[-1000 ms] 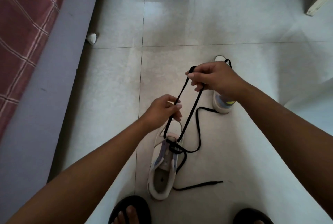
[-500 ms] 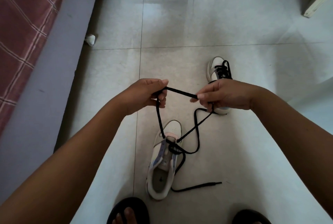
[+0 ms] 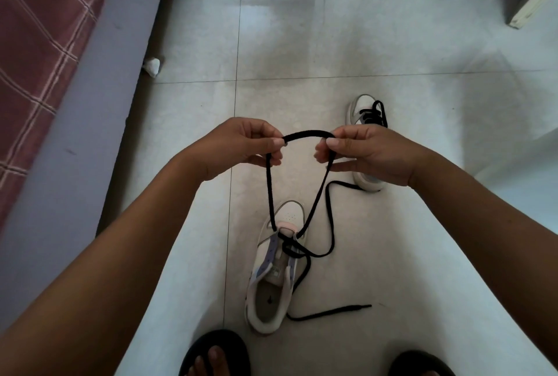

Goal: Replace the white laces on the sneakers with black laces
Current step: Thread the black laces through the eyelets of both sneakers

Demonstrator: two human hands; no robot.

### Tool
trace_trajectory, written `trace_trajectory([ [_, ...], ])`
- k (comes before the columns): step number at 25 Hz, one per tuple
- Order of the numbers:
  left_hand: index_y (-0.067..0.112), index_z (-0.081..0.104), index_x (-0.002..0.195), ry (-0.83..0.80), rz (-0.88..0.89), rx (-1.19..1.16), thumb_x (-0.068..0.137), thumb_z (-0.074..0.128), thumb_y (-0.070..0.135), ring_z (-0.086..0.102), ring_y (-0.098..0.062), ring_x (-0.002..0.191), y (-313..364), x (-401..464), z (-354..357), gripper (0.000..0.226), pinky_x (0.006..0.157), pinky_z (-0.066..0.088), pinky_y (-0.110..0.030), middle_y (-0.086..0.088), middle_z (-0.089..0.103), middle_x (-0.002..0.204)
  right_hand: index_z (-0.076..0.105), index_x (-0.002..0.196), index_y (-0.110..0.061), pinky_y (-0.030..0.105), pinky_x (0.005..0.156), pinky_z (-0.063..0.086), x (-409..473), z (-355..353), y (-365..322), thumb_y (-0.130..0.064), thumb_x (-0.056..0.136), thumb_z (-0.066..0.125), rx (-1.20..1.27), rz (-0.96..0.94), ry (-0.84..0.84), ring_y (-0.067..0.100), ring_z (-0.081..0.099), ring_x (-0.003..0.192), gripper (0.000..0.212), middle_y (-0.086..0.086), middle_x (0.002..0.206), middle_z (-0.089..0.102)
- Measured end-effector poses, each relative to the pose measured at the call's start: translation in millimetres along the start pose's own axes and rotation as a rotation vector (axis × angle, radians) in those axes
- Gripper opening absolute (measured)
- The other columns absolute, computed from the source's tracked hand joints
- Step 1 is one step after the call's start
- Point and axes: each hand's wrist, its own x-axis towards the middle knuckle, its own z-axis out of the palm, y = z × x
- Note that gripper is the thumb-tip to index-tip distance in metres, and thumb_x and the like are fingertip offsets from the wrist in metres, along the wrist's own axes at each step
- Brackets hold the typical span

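Black flat woven shoelace [image 3: 308,134] pinched at both ends of a raised arc: left hand [image 3: 241,146] and right hand [image 3: 367,153], thumb against curled fingers. Below the grip, two strands down to the lowest eyelets of the near white low-top sneaker [image 3: 276,267] on the pale tiled floor [image 3: 392,58]. Loose tail [image 3: 329,312] to the right of the heel; another slack run right toward the far white sneaker already laced in black [image 3: 367,140]. Likely risks: uneven pull, one end too short; slack snagging or knotting; light shoe dragged or tipped.
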Motion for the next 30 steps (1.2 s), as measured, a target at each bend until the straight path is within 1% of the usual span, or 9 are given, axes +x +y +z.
trace_trajectory([
  [3, 0.013, 0.065, 0.088, -0.027, 0.026, -0.12, 0.085, 0.061, 0.021, 0.066, -0.019, 0.072, 9, -1, 10, 0.009, 0.073, 0.056, -0.03, -0.002, 0.066, 0.072, 0.076, 0.084, -0.019, 0.031, 0.085, 0.056, 0, 12, 6, -0.03, 0.078, 0.062, 0.102, 0.013, -0.011, 0.014, 0.068, 0.089, 0.019, 0.003, 0.089, 0.072],
  [5, 0.014, 0.065, 0.096, -0.042, 0.043, -0.217, 0.08, 0.062, 0.027, 0.064, -0.018, 0.067, 16, -1, 13, 0.021, 0.073, 0.056, -0.031, -0.001, 0.063, 0.07, 0.076, 0.084, -0.014, 0.032, 0.077, 0.057, 0, 18, 7, -0.026, 0.081, 0.059, 0.249, 0.02, -0.054, 0.014, 0.066, 0.077, 0.021, 0.004, 0.082, 0.068],
  [9, 0.016, 0.065, 0.102, -0.053, 0.067, -0.179, 0.089, 0.058, 0.021, 0.058, -0.014, 0.061, 26, 2, 15, 0.015, 0.071, 0.057, -0.03, 0.001, 0.06, 0.064, 0.074, 0.088, -0.015, 0.028, 0.065, 0.054, 1, 21, -2, -0.023, 0.082, 0.057, 0.32, -0.028, -0.069, 0.01, 0.053, 0.057, 0.02, 0.0, 0.069, 0.059],
  [15, 0.017, 0.067, 0.097, 0.013, 0.066, -0.169, 0.093, 0.056, 0.018, 0.058, -0.013, 0.058, 26, 4, 18, 0.012, 0.073, 0.056, -0.032, 0.003, 0.056, 0.057, 0.072, 0.095, -0.019, 0.029, 0.072, 0.054, 4, 21, 4, -0.025, 0.079, 0.065, 0.368, -0.071, -0.087, 0.009, 0.057, 0.065, 0.018, -0.001, 0.073, 0.061],
  [21, 0.014, 0.067, 0.093, 0.097, 0.062, -0.334, 0.094, 0.053, 0.012, 0.053, -0.011, 0.052, 24, 5, 15, 0.014, 0.065, 0.056, -0.03, 0.003, 0.052, 0.053, 0.069, 0.093, -0.012, 0.02, 0.069, 0.053, 5, 33, 62, -0.021, 0.081, 0.061, 0.164, 0.1, 0.043, 0.011, 0.062, 0.073, 0.017, 0.0, 0.074, 0.065],
  [24, 0.011, 0.065, 0.098, 0.051, -0.1, -0.165, 0.095, 0.053, 0.024, 0.04, -0.009, 0.04, 30, 3, 12, 0.017, 0.051, 0.048, -0.026, 0.005, 0.048, 0.05, 0.067, 0.094, -0.011, 0.016, 0.068, 0.051, 6, 41, 77, -0.022, 0.087, 0.057, 0.118, 0.136, 0.072, 0.005, 0.066, 0.079, 0.016, -0.004, 0.079, 0.071],
  [27, 0.01, 0.069, 0.096, -0.183, -0.335, 0.355, 0.091, 0.054, 0.044, 0.034, -0.008, 0.036, 44, -4, 3, 0.038, 0.046, 0.047, -0.025, 0.004, 0.05, 0.051, 0.068, 0.091, -0.008, 0.02, 0.072, 0.054, 12, 41, 72, -0.025, 0.079, 0.06, 0.294, 0.082, 0.068, 0.013, 0.069, 0.083, 0.022, 0.005, 0.08, 0.071],
  [28, 0.012, 0.072, 0.088, -0.219, -0.328, 0.436, 0.09, 0.055, 0.045, 0.035, -0.009, 0.037, 48, -5, 2, 0.038, 0.048, 0.049, -0.024, 0.005, 0.047, 0.049, 0.068, 0.09, -0.009, 0.022, 0.074, 0.054, 13, 41, 71, -0.026, 0.078, 0.061, 0.319, 0.073, 0.052, 0.015, 0.069, 0.084, 0.022, 0.006, 0.081, 0.071],
  [30, 0.014, 0.073, 0.072, -0.127, -0.198, 0.4, 0.09, 0.057, 0.042, 0.044, -0.009, 0.041, 55, -2, 4, 0.037, 0.054, 0.053, -0.025, 0.004, 0.046, 0.047, 0.068, 0.091, -0.011, 0.026, 0.081, 0.055, 14, 43, 74, -0.028, 0.079, 0.06, 0.301, 0.077, 0.012, 0.015, 0.068, 0.088, 0.023, 0.005, 0.084, 0.071],
])
